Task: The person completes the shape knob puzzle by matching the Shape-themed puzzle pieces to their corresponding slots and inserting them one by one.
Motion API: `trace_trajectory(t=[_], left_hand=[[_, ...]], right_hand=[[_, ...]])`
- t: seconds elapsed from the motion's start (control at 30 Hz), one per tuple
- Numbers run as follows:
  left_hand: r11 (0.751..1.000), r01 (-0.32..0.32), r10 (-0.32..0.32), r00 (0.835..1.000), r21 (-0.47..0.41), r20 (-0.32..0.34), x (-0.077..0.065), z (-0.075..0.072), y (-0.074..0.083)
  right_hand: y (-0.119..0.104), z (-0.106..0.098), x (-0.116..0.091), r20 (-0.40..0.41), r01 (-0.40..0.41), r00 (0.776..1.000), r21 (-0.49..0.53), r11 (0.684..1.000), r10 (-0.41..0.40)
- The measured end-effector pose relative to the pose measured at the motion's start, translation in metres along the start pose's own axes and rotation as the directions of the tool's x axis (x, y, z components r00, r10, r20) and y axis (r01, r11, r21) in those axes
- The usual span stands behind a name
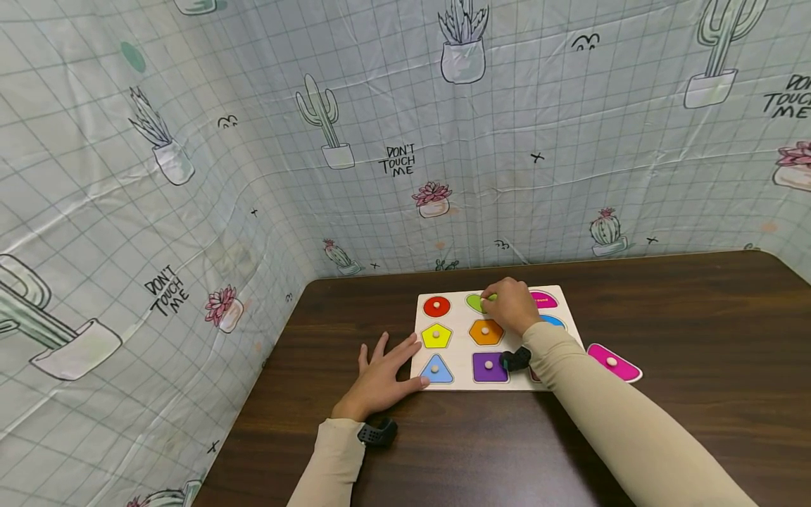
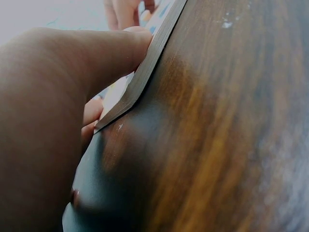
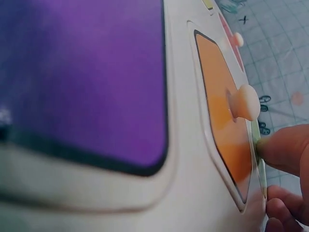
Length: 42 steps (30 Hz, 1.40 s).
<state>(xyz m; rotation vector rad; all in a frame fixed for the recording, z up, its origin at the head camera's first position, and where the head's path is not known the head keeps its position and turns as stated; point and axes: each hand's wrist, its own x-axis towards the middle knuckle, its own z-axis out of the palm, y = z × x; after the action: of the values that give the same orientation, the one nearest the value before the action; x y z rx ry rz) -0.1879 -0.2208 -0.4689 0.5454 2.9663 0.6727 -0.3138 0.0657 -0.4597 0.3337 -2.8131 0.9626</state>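
A pale wooden shape puzzle board lies on the table. My right hand is over its top row and pinches a green puzzle piece, with much of that piece hidden behind the fingers. In the right wrist view, the thumb is just beyond the orange hexagon. My left hand rests at the board's left edge with spread fingers, its thumb touching the near corner. Knobbed red circle, yellow pentagon, blue triangle and purple square sit in the board.
A loose magenta piece with a knob lies on the dark wooden table, right of the board. A magenta shape at the board's top right bears lettering. Below it, a blue shape is partly covered. Cactus-print cloth hangs behind.
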Motion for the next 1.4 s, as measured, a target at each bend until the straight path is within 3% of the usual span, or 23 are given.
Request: trace_trajectory(t=[0.2, 0.43, 0.8, 0.97, 1.3, 1.4], left_hand=[[1.000, -0.013, 0.013, 1.000, -0.006, -0.001, 0.001, 0.001, 0.000], [1.000, -0.008, 0.008, 1.000, -0.005, 0.009, 0.002, 0.002, 0.001], [1.000, -0.004, 0.004, 1.000, -0.003, 0.008, 0.004, 0.004, 0.003], [1.000, -0.002, 0.002, 1.000, 0.000, 0.009, 0.004, 0.004, 0.004], [1.000, -0.016, 0.016, 1.000, -0.019, -0.007, 0.001, 0.001, 0.003], [1.000, -0.010, 0.010, 1.000, -0.017, -0.009, -0.001, 0.001, 0.002]], right_hand=[[0.003, -0.009, 0.001, 0.095, -0.045, 0.995, 0.089, 0.995, 0.036], [0.015, -0.019, -0.001, 0.182, -0.143, 0.979, 0.257, 0.956, 0.098], [0.020, -0.028, -0.016, 0.057, -0.132, 0.991, 0.413, 0.901, 0.119], [0.019, -0.033, -0.026, 0.052, -0.153, 0.988, 0.473, 0.868, 0.145], [0.004, -0.042, -0.044, 0.036, -0.120, 0.992, 0.520, 0.846, 0.119], [0.001, -0.042, -0.046, 0.030, -0.091, 0.996, 0.515, 0.852, 0.088]])
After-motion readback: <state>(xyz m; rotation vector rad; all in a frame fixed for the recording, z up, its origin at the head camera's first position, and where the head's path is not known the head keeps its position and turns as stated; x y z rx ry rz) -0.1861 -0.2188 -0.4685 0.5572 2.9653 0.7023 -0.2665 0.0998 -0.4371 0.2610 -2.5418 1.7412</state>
